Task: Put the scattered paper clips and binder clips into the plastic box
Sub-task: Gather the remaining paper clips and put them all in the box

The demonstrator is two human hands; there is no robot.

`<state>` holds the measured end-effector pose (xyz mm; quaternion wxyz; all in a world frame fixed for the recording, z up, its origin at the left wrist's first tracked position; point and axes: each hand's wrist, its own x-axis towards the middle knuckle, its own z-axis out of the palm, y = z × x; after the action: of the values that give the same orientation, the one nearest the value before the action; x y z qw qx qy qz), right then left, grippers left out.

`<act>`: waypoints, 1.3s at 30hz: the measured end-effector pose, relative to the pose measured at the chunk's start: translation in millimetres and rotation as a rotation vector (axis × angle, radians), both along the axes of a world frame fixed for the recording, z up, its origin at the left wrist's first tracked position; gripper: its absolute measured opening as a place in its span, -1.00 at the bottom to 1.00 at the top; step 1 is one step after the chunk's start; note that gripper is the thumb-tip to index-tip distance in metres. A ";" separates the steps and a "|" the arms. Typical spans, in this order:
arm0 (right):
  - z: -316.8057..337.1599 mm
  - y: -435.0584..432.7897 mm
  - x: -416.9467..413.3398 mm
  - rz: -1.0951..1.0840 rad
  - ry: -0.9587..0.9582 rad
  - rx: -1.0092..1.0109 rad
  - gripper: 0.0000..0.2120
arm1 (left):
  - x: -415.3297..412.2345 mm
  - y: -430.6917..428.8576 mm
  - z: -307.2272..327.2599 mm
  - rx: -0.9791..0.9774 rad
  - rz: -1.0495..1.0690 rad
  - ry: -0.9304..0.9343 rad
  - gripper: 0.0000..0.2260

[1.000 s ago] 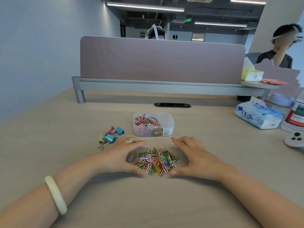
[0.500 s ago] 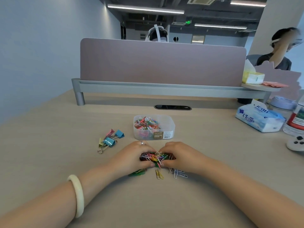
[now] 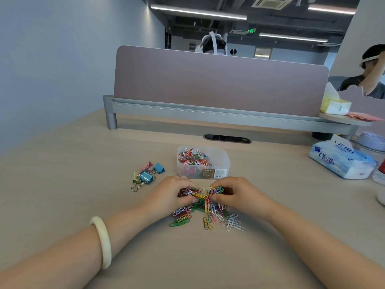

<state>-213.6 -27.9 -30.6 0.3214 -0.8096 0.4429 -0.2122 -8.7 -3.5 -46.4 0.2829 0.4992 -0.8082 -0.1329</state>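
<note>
Task partway, maybe under half by my read. The plastic box [image 3: 226,163] sits on the bench [image 3: 83,184] just beyond both hands and already has a heap of coloured paper clips [image 3: 192,157] in its left part. The right part looks bare through the cloudy wall, but that is hard to be sure of. Not yet boxed: the bunch of clips [image 3: 203,193] in the hands, the loose clips [image 3: 210,219] scattered on the bench right under and just nearer than the hands, and the binder clips [image 3: 146,175]. The binder clips lie in a small cluster of blue, pink and yellow ones, left of the box and just left of the left hand, untouched. The left hand [image 3: 170,195] has its fingers curled round the left end of the bunch. The right hand [image 3: 241,195] is curled round the right end. The two hands are close together, fingertips nearly meeting over the middle, and both clamp the same tangle. A few clips hang down from the bunch toward the scatter. I can't tell if the bunch is clear of the bench. The box is near, straight ahead of the bunch, so it looks like a short carry forward. Expect stragglers to drop, and the loose clips will need another scoop, then the binder clips. A tissue pack [image 3: 341,161] sits far right, well apart.
</note>
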 end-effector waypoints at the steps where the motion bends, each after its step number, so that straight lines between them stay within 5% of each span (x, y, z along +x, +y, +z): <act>1: 2.7 -0.1 0.6 0.008 -0.011 0.001 -0.92 | 1.1 0.3 0.6 -0.001 0.012 0.016 -0.78; 15: 64.3 -89.4 47.8 -0.076 0.020 -0.125 -0.80 | 8.4 0.7 0.9 0.023 0.055 0.049 -0.85; 23: 41.3 -144.3 71.1 -0.127 0.336 -0.208 -0.76 | 13.0 -3.0 -1.5 0.010 0.032 0.051 -0.83; 29: 39.2 -140.6 66.3 -0.148 0.319 -0.223 -0.78 | 12.1 -3.4 -0.6 0.021 0.019 0.061 -0.83; 33: 33.7 -133.4 64.1 -0.095 0.500 -0.232 -0.69 | 8.3 0.2 2.0 0.035 0.019 0.038 -0.81; 39: 43.5 -109.3 48.9 -0.131 0.327 -0.269 -0.58 | 7.8 -1.4 1.9 0.089 0.028 0.070 -0.83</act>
<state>-164.8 -137.2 12.9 0.1199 -0.8384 0.5084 -0.1555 -1.0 -4.9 -44.5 0.2903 0.5175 -0.7841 -0.1818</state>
